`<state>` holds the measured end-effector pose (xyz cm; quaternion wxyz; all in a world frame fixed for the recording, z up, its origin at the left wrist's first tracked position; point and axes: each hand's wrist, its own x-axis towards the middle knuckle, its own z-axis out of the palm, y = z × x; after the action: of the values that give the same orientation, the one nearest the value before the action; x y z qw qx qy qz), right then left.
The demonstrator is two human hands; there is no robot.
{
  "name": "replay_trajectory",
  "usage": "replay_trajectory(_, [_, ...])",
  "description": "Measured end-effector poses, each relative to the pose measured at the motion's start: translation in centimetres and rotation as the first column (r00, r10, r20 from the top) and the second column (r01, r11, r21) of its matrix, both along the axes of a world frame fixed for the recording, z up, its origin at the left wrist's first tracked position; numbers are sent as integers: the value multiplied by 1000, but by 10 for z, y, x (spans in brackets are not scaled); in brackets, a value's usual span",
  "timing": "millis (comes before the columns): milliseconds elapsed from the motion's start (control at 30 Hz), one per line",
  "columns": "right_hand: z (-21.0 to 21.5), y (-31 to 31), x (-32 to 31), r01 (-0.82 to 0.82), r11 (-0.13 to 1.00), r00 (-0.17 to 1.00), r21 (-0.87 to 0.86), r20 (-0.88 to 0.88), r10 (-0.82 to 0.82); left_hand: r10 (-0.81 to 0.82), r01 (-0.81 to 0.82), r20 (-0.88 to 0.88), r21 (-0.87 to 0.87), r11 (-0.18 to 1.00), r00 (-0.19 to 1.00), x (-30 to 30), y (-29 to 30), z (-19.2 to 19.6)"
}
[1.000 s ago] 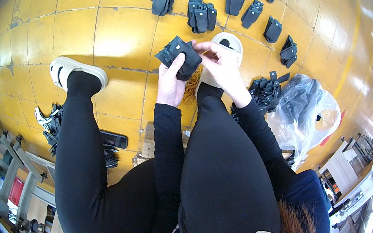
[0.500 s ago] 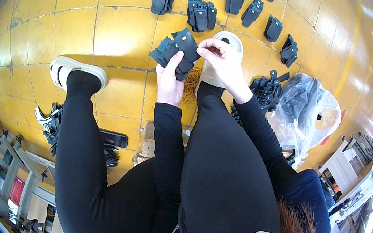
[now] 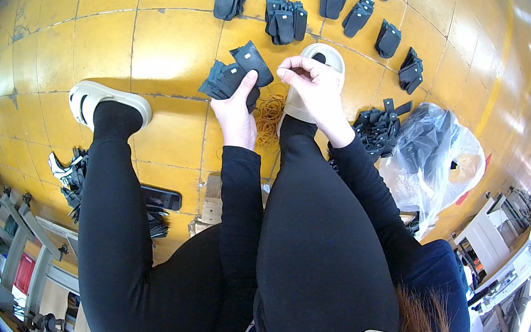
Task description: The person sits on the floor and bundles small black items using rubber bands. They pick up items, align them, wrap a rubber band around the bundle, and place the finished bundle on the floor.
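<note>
My left hand (image 3: 235, 112) grips a stack of flat black pieces (image 3: 233, 73) fanned out above the yellow tiled floor. My right hand (image 3: 309, 78) hovers just to the right of the stack with its fingers pinched together, apparently on a thin rubber band, though I cannot make the band out clearly. A loose heap of tan rubber bands (image 3: 268, 115) lies on the floor between my hands and my knees. My legs in black trousers stretch forward, with pale clogs on both feet (image 3: 104, 101).
Several bundled stacks of black pieces (image 3: 285, 15) lie in rows on the floor ahead. A loose pile of black pieces (image 3: 379, 129) and a clear plastic bag (image 3: 438, 162) sit at my right. A dark phone (image 3: 161, 197) and more black parts (image 3: 73, 176) lie at my left.
The stack in my left hand has shifted left and fanned out more. My right hand has pulled away from it to the right, fingers pinched.
</note>
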<state>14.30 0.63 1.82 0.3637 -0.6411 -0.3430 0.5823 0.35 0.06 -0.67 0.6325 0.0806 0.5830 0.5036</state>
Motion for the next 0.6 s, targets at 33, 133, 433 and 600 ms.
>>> replay_trajectory(33, [0, 1, 0, 23, 1000, 1000, 17, -13, -23, 13, -13, 23, 6, 1000, 1000, -1, 0, 0])
replay_trajectory(133, [-1, 3, 0, -15, 1000, 1000, 20, 10, 14, 83, -81, 135, -20, 996, 987, -4, 0, 0])
replay_trajectory(433, [-4, -1, -8, -78, 996, 994, 30, 75, 76, 68, -65, 111, -29, 997, 992, -1, -2, -5])
replay_trajectory(600, [-2, -2, -4, -17, 997, 993, -78, -115, 8, 83, -82, 147, -9, 997, 986, 0, -1, -1])
